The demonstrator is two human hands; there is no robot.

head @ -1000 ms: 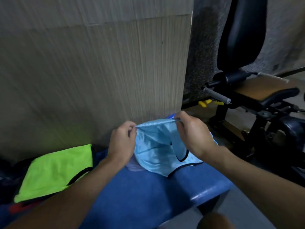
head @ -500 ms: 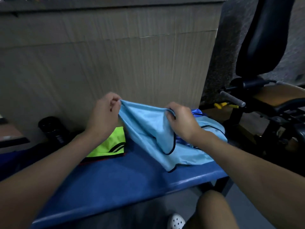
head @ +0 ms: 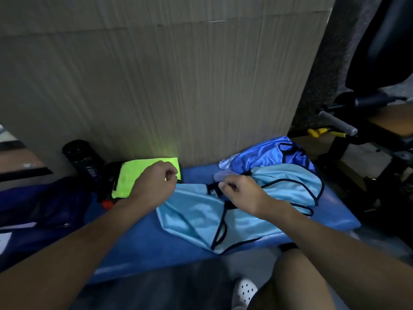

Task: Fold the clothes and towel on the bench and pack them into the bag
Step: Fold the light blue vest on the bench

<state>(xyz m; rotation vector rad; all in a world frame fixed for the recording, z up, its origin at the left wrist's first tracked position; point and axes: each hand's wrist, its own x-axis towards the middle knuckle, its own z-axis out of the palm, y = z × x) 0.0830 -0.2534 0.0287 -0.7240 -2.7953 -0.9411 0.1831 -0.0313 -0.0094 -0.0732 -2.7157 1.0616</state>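
Observation:
A light blue garment with black trim (head: 196,218) lies spread on the blue padded bench (head: 143,240). My right hand (head: 243,195) pinches its black-trimmed upper edge near the middle. My left hand (head: 154,182) hovers with curled fingers at the garment's upper left corner, over a folded neon green garment (head: 131,177); whether it holds the cloth is unclear. A shiny darker blue garment (head: 263,155) and a bit of lavender cloth (head: 220,175) are heaped at the bench's right end. A dark blue bag (head: 44,204) sits at the left.
A wood-grain panel (head: 167,86) rises right behind the bench. A black bottle (head: 82,157) stands by the green garment, with a small red item (head: 107,204) below it. Black gym equipment (head: 366,135) fills the right. My knee and a white shoe (head: 244,291) are below the bench edge.
Both hands have come down from chest height, and the light blue garment, held up before, now lies spread on the bench. The view has tilted downward.

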